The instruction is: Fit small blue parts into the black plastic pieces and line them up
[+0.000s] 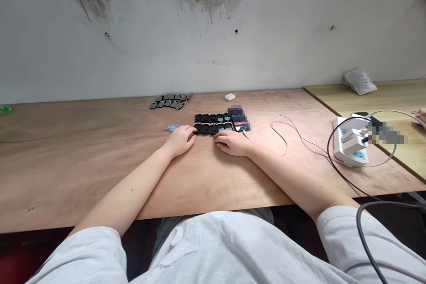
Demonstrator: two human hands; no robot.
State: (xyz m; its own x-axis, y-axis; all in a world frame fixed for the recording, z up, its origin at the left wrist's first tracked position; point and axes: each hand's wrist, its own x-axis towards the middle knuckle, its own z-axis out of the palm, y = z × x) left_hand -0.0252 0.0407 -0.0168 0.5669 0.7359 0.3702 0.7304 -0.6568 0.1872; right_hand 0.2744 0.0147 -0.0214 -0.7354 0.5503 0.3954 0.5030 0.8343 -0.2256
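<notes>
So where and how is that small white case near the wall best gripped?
The small white case is probably best pinched by its rounded side edges, from the near side: it lies low, apart from other things, with the wall behind.

Wall [166, 49]: softly lit, greyer at far left; I cannot tell the source.
Tabletop [83, 151]: bright, palest near the middle.
My left hand [180, 140] and right hand [233, 143]: clear, soft shadows beneath.
Black parts [205, 129]: fine detail lost.
Phone [242, 126]: partly masked by blocky pixels.
My sleeves [342, 235]: stretched toward the near corners.
</notes>
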